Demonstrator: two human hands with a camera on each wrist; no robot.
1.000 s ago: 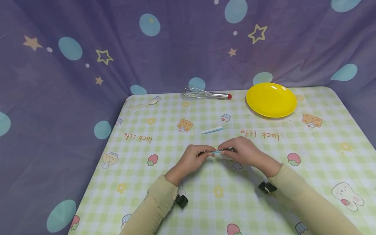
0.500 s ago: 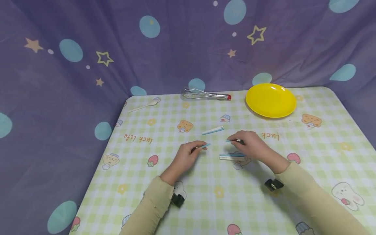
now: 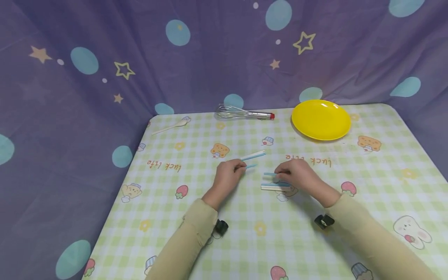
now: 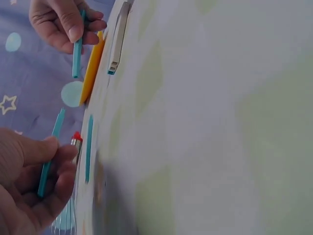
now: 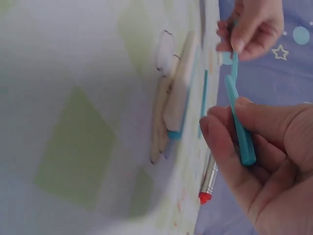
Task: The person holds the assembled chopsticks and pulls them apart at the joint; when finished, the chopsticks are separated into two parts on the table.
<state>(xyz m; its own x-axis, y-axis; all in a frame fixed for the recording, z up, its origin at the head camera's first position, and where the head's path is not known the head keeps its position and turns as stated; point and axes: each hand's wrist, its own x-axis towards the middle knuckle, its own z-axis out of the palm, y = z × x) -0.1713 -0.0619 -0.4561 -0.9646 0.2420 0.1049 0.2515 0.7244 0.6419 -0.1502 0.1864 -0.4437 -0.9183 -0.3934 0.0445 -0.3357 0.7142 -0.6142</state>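
Observation:
My left hand (image 3: 227, 175) pinches a short teal chopstick half (image 4: 51, 152) between thumb and fingers; a thinner, stepped tip shows at its free end. Opposite it, my right hand (image 3: 299, 175) holds another teal chopstick half (image 5: 239, 120), which points left. A small gap separates the two pieces in the head view. Under the right hand lies a narrow white-and-blue case part (image 3: 275, 187) on the tablecloth. Just beyond the left fingers rests a second slim white-and-blue piece (image 3: 253, 155), partly covered by that hand.
A whisk (image 3: 245, 112) with a red handle end lies along the far table edge. A yellow plate (image 3: 321, 120) stands at the back right, and a pale wooden spoon (image 3: 170, 127) at the back left. A purple curtain (image 3: 210, 66) hangs behind the table.
One second ago both hands met at one teal stick; they have parted, each with a piece. Since then, the left hand has shifted slightly away and rightward, the right one slightly nearer.

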